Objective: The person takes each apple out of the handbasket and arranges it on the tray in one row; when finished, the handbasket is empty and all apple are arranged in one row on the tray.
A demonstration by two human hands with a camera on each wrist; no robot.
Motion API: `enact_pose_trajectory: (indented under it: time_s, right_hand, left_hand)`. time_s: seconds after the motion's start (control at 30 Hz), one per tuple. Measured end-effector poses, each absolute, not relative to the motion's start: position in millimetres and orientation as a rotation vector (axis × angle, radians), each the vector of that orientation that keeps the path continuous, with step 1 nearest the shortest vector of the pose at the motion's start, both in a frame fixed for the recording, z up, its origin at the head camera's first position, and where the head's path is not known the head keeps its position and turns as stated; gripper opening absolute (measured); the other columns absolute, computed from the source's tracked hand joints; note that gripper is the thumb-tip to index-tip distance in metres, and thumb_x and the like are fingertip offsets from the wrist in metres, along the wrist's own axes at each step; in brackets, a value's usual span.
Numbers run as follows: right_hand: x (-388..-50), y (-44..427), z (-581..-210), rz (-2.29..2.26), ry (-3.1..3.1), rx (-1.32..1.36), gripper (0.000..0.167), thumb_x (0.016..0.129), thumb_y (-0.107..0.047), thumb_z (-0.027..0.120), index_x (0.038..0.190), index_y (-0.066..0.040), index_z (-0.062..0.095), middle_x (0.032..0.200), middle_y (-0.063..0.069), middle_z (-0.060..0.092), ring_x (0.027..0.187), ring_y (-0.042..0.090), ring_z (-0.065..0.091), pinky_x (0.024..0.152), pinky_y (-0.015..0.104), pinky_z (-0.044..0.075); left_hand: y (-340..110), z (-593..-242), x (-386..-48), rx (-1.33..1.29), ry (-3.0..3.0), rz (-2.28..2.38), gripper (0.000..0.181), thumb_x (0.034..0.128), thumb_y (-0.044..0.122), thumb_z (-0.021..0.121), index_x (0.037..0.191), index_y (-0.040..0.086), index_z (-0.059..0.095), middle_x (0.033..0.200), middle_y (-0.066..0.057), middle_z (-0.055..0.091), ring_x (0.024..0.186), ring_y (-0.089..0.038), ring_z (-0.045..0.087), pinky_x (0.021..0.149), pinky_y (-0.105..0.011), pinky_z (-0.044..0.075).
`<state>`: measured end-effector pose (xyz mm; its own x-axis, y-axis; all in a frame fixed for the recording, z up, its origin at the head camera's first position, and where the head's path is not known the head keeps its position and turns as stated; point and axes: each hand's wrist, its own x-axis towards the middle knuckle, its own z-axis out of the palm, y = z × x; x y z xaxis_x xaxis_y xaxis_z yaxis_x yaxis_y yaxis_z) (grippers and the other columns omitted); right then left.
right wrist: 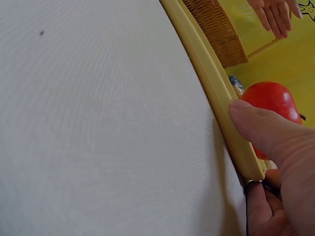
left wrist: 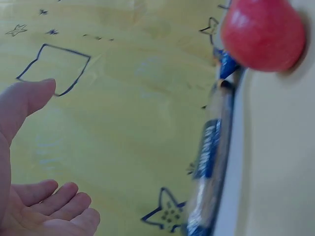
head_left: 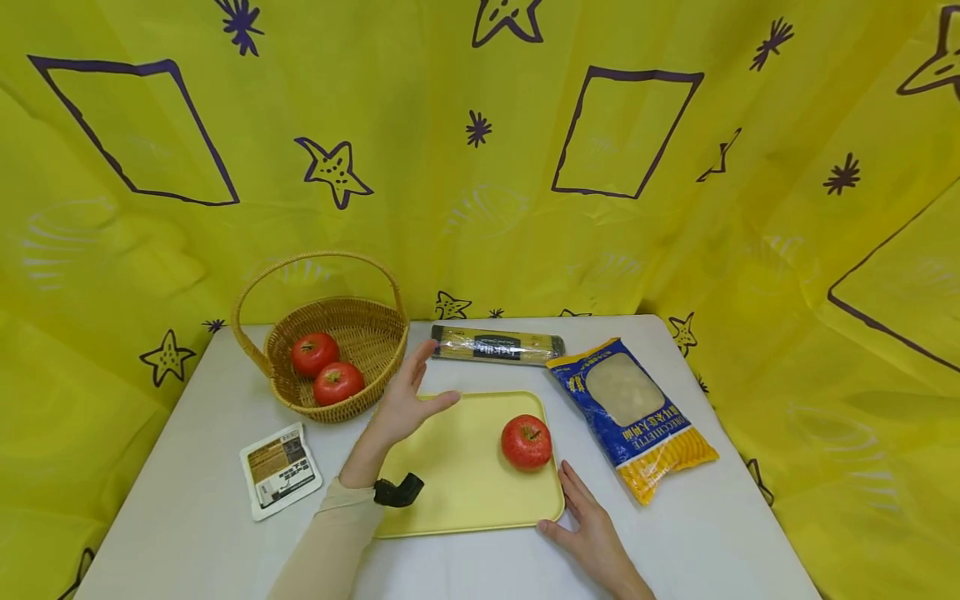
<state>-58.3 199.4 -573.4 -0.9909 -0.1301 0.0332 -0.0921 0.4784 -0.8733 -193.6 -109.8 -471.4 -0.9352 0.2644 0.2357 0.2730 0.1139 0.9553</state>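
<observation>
Empty left hand spread, right hand gripping tray, basketed apples — head-view only

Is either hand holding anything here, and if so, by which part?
The right hand holds the tray by its near right corner, between thumb and fingers. The left hand holds nothing.

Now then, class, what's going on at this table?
A person's right hand holds the near right corner of a yellow tray, on which one red apple sits. Their left hand is raised, empty, near the tray's far left corner. Two more apples lie in a wicker basket; a pasta bag lies right of the tray and a white packet left of it.
</observation>
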Motion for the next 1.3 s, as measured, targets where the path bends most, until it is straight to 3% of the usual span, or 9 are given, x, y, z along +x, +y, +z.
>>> enact_pose_trajectory:
  time_s: [0.27, 0.43, 0.67, 0.93, 1.13, 1.3]
  right_hand:
    - [-59, 199, -573, -1.565, 2.682, -0.197, 0.086, 0.076, -0.019, 0.085, 0.143, 0.009, 0.039, 0.156, 0.017, 0.027, 0.137, 0.031, 0.032, 0.101, 0.027, 0.035]
    - [-60, 199, -574, -1.569, 2.663, -0.189, 0.085, 0.077, -0.019, 0.084, 0.144, 0.008, 0.039, 0.156, 0.016, 0.027, 0.138, 0.03, 0.031, 0.101, 0.029, 0.036]
    - [-59, 200, -572, -1.59, 2.62, -0.17, 0.087, 0.078, -0.021, 0.084, 0.146, 0.007, 0.037, 0.157, 0.015, 0.024, 0.139, 0.028, 0.029, 0.102, 0.029, 0.035]
    - [-59, 200, -574, -1.557, 2.648, -0.167, 0.089, 0.076, -0.02, 0.085, 0.146, 0.007, 0.037, 0.157, 0.013, 0.025, 0.137, 0.027, 0.031, 0.1, 0.025, 0.036]
    - [-60, 201, -575, -1.556, 2.637, -0.149, 0.09, 0.076, -0.021, 0.085, 0.146, 0.006, 0.036, 0.158, 0.011, 0.024, 0.138, 0.026, 0.031, 0.1, 0.025, 0.036]
    - [-60, 201, -573, -1.55, 2.622, -0.136, 0.09, 0.076, -0.02, 0.084, 0.147, 0.006, 0.035, 0.158, 0.011, 0.023, 0.139, 0.026, 0.03, 0.101, 0.024, 0.034]
  left_hand:
    - [-154, -429, -184, -0.483, -2.222, -1.993, 0.087, 0.0828, -0.01, 0.071, 0.151, -0.007, 0.018, 0.156, -0.022, 0.02, 0.144, -0.033, 0.015, 0.115, -0.043, 0.013]
    - [-188, -430, -191, -0.429, -2.112, -1.983, 0.088, 0.0833, -0.011, 0.071, 0.152, -0.004, 0.018, 0.157, -0.019, 0.021, 0.145, -0.028, 0.016, 0.115, -0.036, 0.013]
    - [-228, -435, -208, -0.219, -2.084, -2.022, 0.088, 0.088, 0.001, 0.072, 0.155, 0.005, 0.015, 0.158, -0.014, 0.019, 0.146, -0.024, 0.014, 0.115, -0.035, 0.011]
    - [-244, -418, -216, -0.039, -2.164, -2.032, 0.091, 0.091, 0.011, 0.07, 0.155, 0.0, 0.007, 0.16, -0.019, 0.01, 0.146, -0.027, 0.007, 0.116, -0.038, 0.009]
    - [-261, -435, -240, 0.113, -2.269, -1.932, 0.097, 0.0899, 0.024, 0.073, 0.157, 0.007, 0.005, 0.162, -0.01, 0.008, 0.147, -0.023, 0.004, 0.116, -0.039, 0.009]
    - [-266, -445, -251, 0.176, -2.347, -1.84, 0.101, 0.0887, 0.03, 0.074, 0.157, 0.006, 0.003, 0.162, -0.01, 0.008, 0.146, -0.024, 0.005, 0.116, -0.041, 0.011]
